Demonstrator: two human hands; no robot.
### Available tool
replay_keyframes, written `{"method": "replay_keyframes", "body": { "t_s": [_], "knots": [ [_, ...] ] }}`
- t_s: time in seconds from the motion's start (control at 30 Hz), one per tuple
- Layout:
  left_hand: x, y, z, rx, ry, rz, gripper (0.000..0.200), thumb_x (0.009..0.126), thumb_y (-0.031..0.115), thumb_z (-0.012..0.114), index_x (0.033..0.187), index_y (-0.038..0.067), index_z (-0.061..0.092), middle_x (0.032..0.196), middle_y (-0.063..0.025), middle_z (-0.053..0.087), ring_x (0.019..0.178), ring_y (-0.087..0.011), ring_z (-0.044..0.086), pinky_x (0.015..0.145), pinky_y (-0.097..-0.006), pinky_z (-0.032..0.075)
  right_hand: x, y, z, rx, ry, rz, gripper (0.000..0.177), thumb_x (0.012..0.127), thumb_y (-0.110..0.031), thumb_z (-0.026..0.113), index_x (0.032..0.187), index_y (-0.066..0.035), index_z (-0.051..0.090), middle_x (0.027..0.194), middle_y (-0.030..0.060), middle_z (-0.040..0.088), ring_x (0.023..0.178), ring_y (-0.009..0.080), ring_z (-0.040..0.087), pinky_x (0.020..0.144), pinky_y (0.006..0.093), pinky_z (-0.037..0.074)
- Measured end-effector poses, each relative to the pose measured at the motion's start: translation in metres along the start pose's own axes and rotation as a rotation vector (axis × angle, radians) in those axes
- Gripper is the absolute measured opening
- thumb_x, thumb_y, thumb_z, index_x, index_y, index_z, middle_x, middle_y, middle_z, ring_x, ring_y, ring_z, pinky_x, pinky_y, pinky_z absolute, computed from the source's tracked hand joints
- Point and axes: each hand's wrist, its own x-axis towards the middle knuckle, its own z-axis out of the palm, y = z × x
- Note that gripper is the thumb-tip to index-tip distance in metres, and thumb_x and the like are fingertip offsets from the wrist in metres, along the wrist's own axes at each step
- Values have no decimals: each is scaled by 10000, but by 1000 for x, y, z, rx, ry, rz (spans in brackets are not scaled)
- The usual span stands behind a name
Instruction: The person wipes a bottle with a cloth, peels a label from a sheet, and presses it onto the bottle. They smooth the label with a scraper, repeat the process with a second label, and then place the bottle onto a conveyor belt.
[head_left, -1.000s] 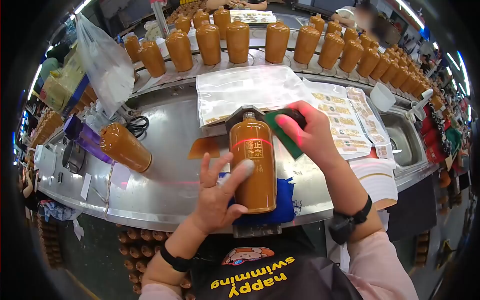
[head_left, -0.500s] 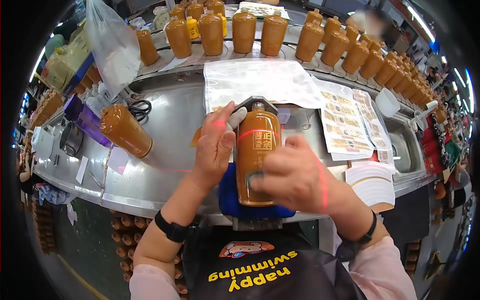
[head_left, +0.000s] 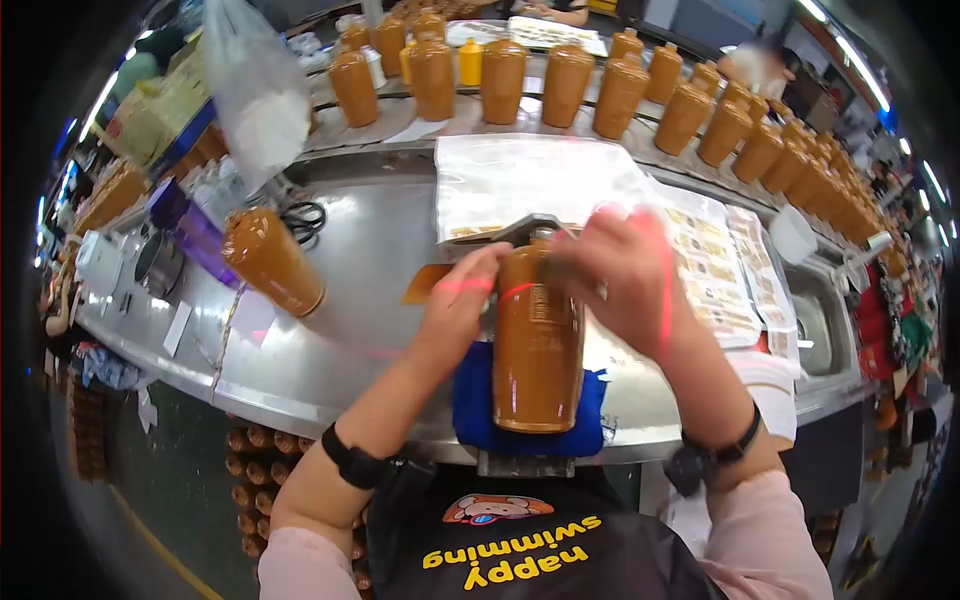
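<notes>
A glossy brown bottle [head_left: 538,370] with gold lettering lies on a blue cloth [head_left: 475,405], its neck pointing away from me against a metal holder [head_left: 500,232]. My left hand [head_left: 458,312] presses its fingers along the bottle's left side near the shoulder, gripping it there. At the right shoulder is my right hand [head_left: 635,285], blurred, with curled fingers. Something dark shows at its fingertips, too smeared to name. A red light line crosses both hands and the bottle. Left of my left hand lies a small brown piece [head_left: 427,284].
Another brown bottle [head_left: 272,262] leans at left by a purple bottle [head_left: 195,230]. Behind the work spot lie a white sheet [head_left: 540,180] and label sheets [head_left: 705,260]. Several brown bottles [head_left: 503,82] line the far curved ledge. A sink [head_left: 825,330] is at right.
My right hand has moved up from the lower front of the bottle to its right shoulder. My left hand stays at the bottle's left side, and the bottle has turned, its lettering now facing more rightward.
</notes>
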Motion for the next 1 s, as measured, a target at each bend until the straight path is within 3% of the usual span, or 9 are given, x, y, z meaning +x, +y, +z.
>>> {"method": "replay_keyframes", "body": {
  "t_s": [0.07, 0.13, 0.17, 0.2, 0.4, 0.5, 0.77, 0.93, 1.0],
  "knots": [
    [17, -3, 1, -235, -27, -178, 489, 1027, 388, 459, 1295, -13, 544, 1270, -122, 602, 1155, -203, 578, 1017, -366, 447, -6, -34, -10, 309, -176, -246, 268, 678, -105, 794, 925, -132, 695, 850, 48, 630, 888, 273, 622, 762, 377, 438],
    [41, -4, 7, -524, -59, -424, 442, 1008, 386, 494, 1237, 18, 581, 1198, -110, 641, 1061, -208, 633, 943, -378, 508, -15, -25, -2, 477, -295, -106, 201, 751, -162, 758, 921, -106, 668, 834, 62, 624, 802, 295, 624, 731, 393, 502],
    [51, 1, 12, -654, -75, -549, 419, 997, 381, 514, 1215, 32, 591, 1162, -108, 660, 1016, -211, 656, 904, -383, 536, -18, -13, 11, 398, -97, 67, 205, 770, -131, 752, 944, -69, 664, 822, 98, 627, 746, 295, 625, 706, 378, 498],
    [56, 3, 17, -585, -143, -523, 398, 983, 376, 532, 1182, 39, 605, 1127, -107, 676, 970, -204, 672, 872, -376, 549, -19, -8, 6, 454, 3, 301, 174, 806, -86, 724, 959, -36, 660, 814, 116, 619, 697, 259, 614, 651, 353, 485],
    [69, 15, 21, -413, -419, -559, 286, 922, 313, 619, 1035, 57, 674, 938, -56, 710, 808, -139, 687, 728, -302, 549, -64, 7, -15, 370, 107, 301, 130, 837, -36, 684, 948, -4, 623, 785, 48, 535, 709, 147, 515, 673, 242, 408],
    [47, 28, 20, -374, -219, -534, 262, 894, 288, 659, 1002, 51, 683, 914, -46, 703, 780, -122, 667, 704, -287, 529, -72, 4, -20, 566, 147, 465, 132, 877, -54, 681, 979, -4, 615, 818, 6, 526, 750, 90, 489, 687, 199, 383],
    [-100, 113, -132, 237, 455, 383, 258, 947, 180, 538, 1117, 14, 637, 1097, -104, 675, 994, -191, 650, 895, -327, 517, -70, 0, -4, 649, 192, 579, 200, 949, -155, 644, 1081, -11, 600, 945, -10, 574, 811, 48, 496, 719, 179, 401],
    [-132, 158, -270, 607, 1030, 469, 301, 921, 281, 690, 1058, 12, 680, 920, -12, 673, 784, -48, 568, 688, -202, 442, -24, -27, 10, 631, 149, 516, 239, 985, -121, 536, 1188, -11, 597, 1091, 64, 609, 924, 116, 571, 750, 226, 478],
    [-125, 150, -329, 942, 1133, 493, 407, 898, 389, 684, 1039, 7, 688, 910, -59, 692, 801, -147, 611, 755, -276, 471, -10, -27, 14, 658, 151, 482, 254, 992, -88, 492, 1209, -8, 595, 1217, 106, 592, 1031, 158, 589, 780, 252, 512]
  ]
}}
